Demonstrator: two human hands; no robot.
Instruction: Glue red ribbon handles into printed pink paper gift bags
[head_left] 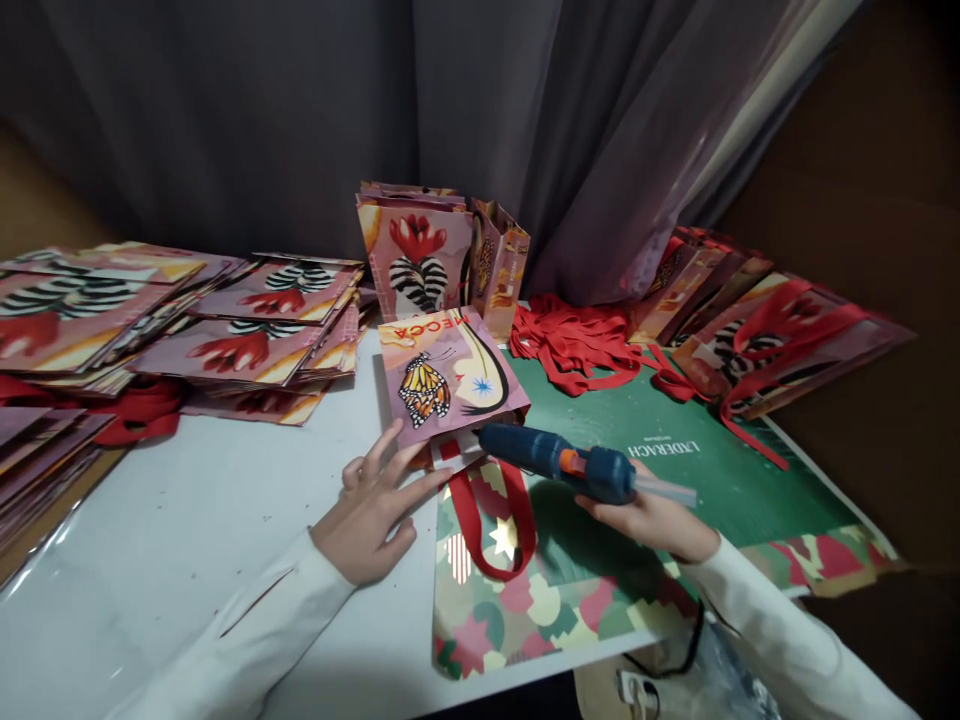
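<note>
A paper gift bag [454, 375] with a butterfly print lies on its side, its mouth toward me. From that mouth a red ribbon handle [525, 520] loops down over the green printed sheet [600, 430]. My left hand [375, 510] rests at the near left of the bag, fingers spread, the fingertips touching its opening edge. My right hand [652, 510] is wrapped around a dark blue glue gun [555, 455] with an orange part and a clear glue stick at its rear. The gun's tip is at the bag's mouth, beside the ribbon; any glue there is too small to see.
Stacks of flat bags [270, 320] lie at the left, with red ribbon [146, 410] among them. Upright bags [420, 250] stand behind. A red ribbon heap [570, 340] and finished-looking handled bags [780, 340] are at the right. A dark cable [694, 645] hangs by the table's front edge.
</note>
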